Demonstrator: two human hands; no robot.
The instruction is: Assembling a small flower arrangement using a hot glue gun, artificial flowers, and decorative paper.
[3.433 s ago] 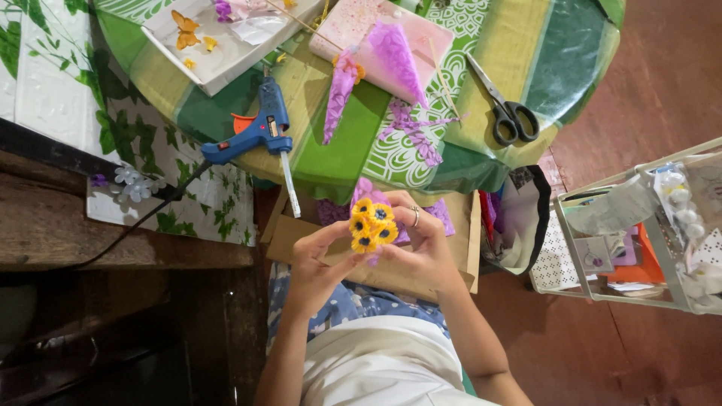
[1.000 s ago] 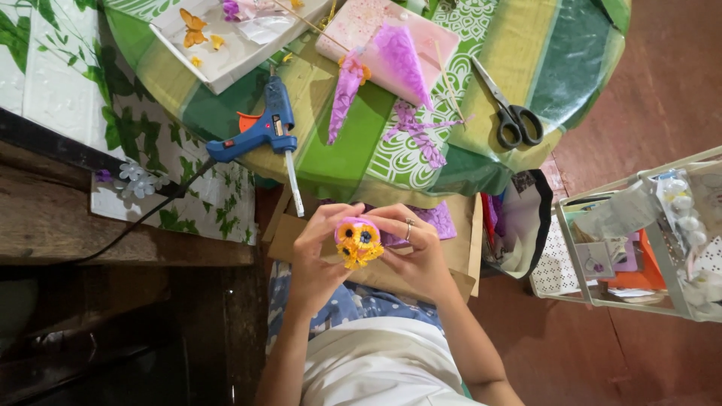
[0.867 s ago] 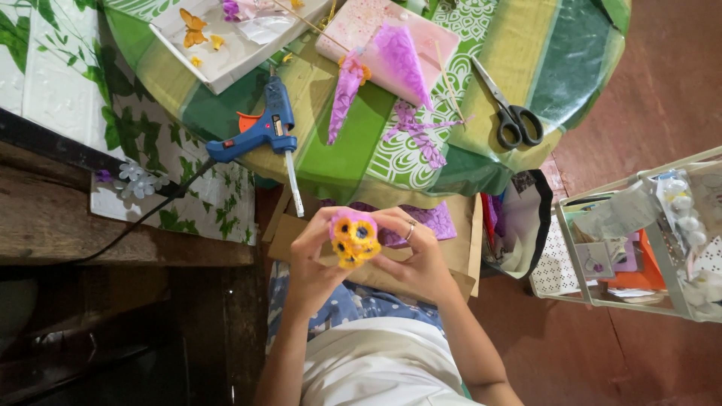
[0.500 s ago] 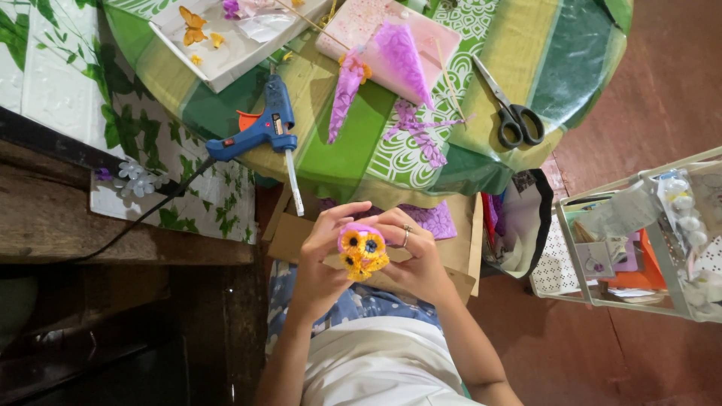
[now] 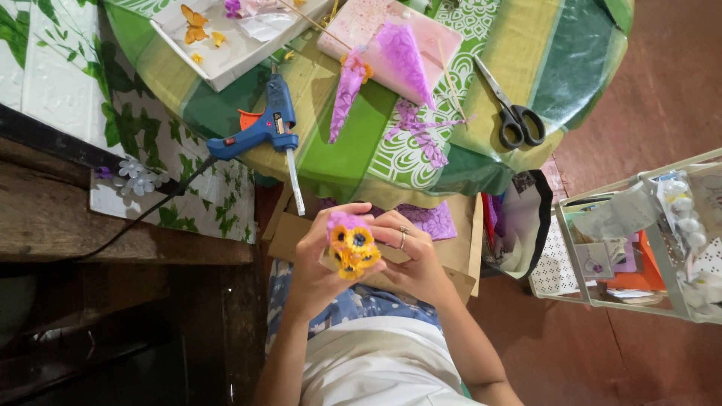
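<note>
Head view is showing both hands meeting over the lap, just below the near edge of the round desk (image 5: 481,162) with its green and yellow striped cloth. The left hand (image 5: 320,259) is wrapping around a small bunch of yellow flowers (image 5: 352,249) with dark centres and a purple paper wrap, while the right hand (image 5: 410,259) is closing on it from the other side, fingers curled against the blooms; both hands are holding the bunch snugly between them. The step in hand looks like pressing or shaping the flowers into their wrap, and any further handling seems to call for a light, even grip so the petals are not getting crushed. A blue glue gun (image 5: 259,129) is lying on the desk near its edge, its nozzle pointing toward the lap and its cord trailing off to the left. Scissors (image 5: 511,113) are resting further right, well apart from the hands, and purple paper cones (image 5: 391,56) are lying beyond. A flat cardboard piece (image 5: 289,229) is sitting just under the hands. Open room is lying mostly above the lap; a wire rack (image 5: 647,240) is crowding the right side.
</note>
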